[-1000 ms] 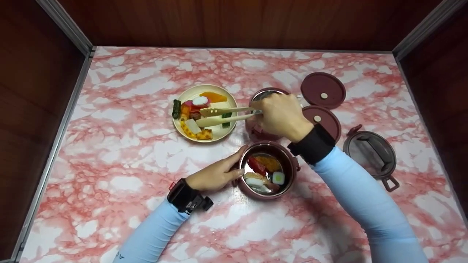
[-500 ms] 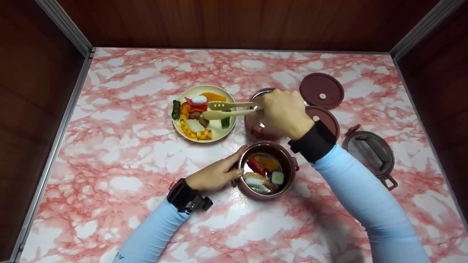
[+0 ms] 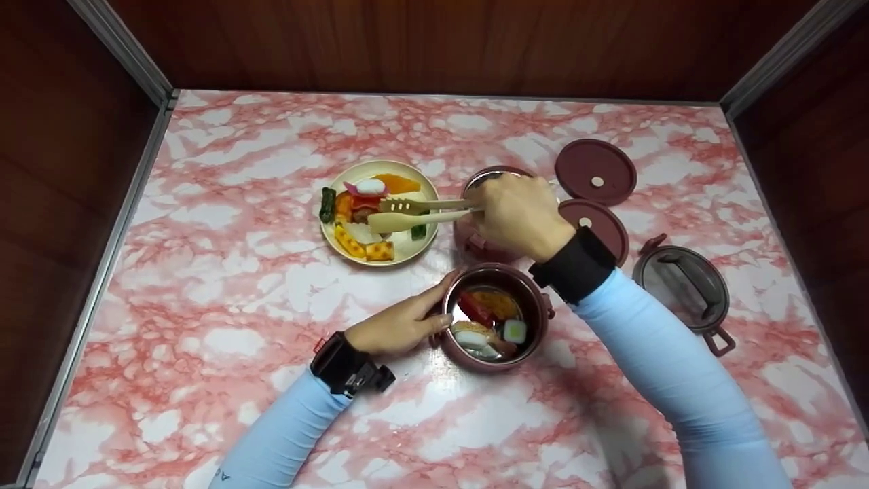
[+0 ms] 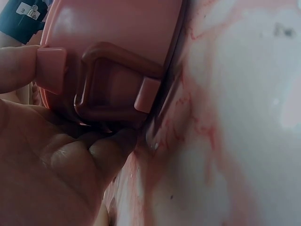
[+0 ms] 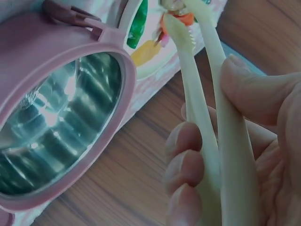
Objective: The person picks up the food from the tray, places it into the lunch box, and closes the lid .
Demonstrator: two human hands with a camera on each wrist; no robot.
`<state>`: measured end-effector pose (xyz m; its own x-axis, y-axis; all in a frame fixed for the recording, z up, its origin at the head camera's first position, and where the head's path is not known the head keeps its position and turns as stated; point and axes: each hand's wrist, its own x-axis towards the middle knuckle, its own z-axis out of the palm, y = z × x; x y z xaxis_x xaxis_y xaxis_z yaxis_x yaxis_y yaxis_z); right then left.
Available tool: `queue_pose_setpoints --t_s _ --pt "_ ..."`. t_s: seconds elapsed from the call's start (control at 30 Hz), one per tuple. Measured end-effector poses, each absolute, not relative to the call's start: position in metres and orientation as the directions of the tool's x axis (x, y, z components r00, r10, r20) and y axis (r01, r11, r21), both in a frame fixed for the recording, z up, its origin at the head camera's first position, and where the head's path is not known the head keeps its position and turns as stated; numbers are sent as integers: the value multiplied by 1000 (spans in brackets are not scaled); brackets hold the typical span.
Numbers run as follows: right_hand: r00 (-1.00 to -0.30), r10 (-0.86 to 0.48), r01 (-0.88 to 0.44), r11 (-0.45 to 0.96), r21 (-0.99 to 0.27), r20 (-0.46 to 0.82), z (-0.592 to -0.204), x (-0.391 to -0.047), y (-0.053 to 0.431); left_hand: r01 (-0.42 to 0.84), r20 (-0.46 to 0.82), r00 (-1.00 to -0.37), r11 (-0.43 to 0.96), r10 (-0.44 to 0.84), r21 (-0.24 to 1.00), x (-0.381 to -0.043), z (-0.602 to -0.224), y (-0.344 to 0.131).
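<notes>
Right hand pinching tongs, their parted tips over the plate; left hand gripping a pot at the plate's near right. Tongs smooth, one tip slotted; pot round, glossy inside. Tongs pale; pot maroon, containing red, golden and white food pieces.

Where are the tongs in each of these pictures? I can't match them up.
Head: near centre, the tongs in the right hand, tips over the plate.
Left wrist: not visible.
Right wrist: right of centre, from bottom edge to top.
Shared landmark: the marbled tabletop.
</notes>
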<state>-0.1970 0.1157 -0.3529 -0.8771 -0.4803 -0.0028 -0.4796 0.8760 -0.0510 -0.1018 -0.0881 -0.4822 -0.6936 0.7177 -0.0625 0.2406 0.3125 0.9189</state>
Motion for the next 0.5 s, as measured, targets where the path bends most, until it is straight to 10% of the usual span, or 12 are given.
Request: queue_pose_setpoints --t_s 0.5 --pt "-927 -371 -373 926 58 -51 -333 -191 132 240 -72 -698 328 712 914 -100 -481 -88"
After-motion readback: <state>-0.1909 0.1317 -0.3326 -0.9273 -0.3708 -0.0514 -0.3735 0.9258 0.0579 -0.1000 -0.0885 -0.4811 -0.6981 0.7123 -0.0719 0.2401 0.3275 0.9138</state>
